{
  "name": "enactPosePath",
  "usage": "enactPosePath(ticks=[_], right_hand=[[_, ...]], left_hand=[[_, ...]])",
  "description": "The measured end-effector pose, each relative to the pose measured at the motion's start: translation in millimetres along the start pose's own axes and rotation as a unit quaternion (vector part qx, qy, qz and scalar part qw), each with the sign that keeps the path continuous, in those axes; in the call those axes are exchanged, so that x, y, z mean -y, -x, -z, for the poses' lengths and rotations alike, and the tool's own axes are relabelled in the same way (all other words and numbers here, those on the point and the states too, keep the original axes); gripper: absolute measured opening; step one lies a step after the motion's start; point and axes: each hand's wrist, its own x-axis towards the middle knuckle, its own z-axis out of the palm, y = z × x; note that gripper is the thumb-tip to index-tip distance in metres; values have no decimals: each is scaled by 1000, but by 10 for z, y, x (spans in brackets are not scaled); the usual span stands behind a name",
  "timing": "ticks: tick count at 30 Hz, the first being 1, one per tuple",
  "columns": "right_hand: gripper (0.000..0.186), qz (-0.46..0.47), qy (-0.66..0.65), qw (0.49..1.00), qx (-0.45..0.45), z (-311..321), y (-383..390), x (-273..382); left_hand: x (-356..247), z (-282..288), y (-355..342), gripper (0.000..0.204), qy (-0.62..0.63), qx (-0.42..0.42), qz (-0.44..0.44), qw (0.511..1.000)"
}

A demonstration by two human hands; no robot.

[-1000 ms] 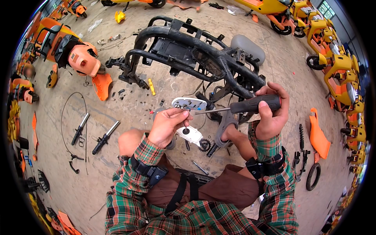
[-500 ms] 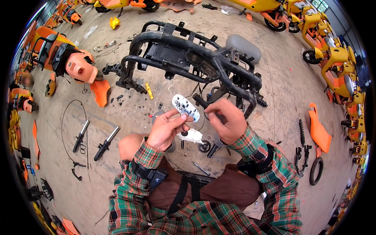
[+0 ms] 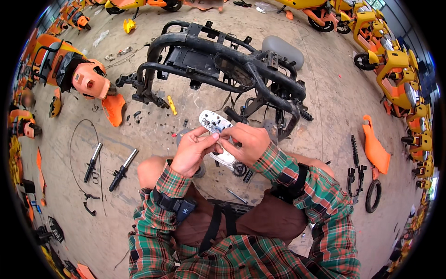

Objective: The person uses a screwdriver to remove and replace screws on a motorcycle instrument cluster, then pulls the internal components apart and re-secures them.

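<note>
A white oval circuit board [image 3: 213, 122] with dark components on its face is pinched between the thumb and fingers of my left hand [image 3: 194, 151]. My right hand [image 3: 248, 143] is closed, its fingertips brought together at the board's near right part; whatever they pinch is hidden. Below both hands a white elongated housing [image 3: 226, 159] is partly covered by my fingers. Close by it lies a dark toothed sprocket [image 3: 239, 169].
Ahead lies a black scooter frame [image 3: 204, 60] with a grey rounded part [image 3: 283, 52] behind it. A yellow tool [image 3: 172, 105] rests nearby. Fork tubes [image 3: 123, 171] and a cable are on the left. An orange panel [image 3: 375, 148] and black ring [image 3: 373, 196] lie right.
My right hand has come down and left onto the circuit board, from being raised apart from it. My left hand keeps its hold on the board. The whole view has shifted slightly.
</note>
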Motion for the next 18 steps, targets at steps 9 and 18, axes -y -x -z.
enactPosePath(ticks=[9, 18], right_hand=[[14, -34, -39, 998, 23, -5, -22, 41], [17, -148, -105, 980, 84, 37, 55, -46]], left_hand=[[47, 42, -3, 23, -22, -47, -2, 999], [-148, 5, 16, 25, -128, -169, -149, 966]])
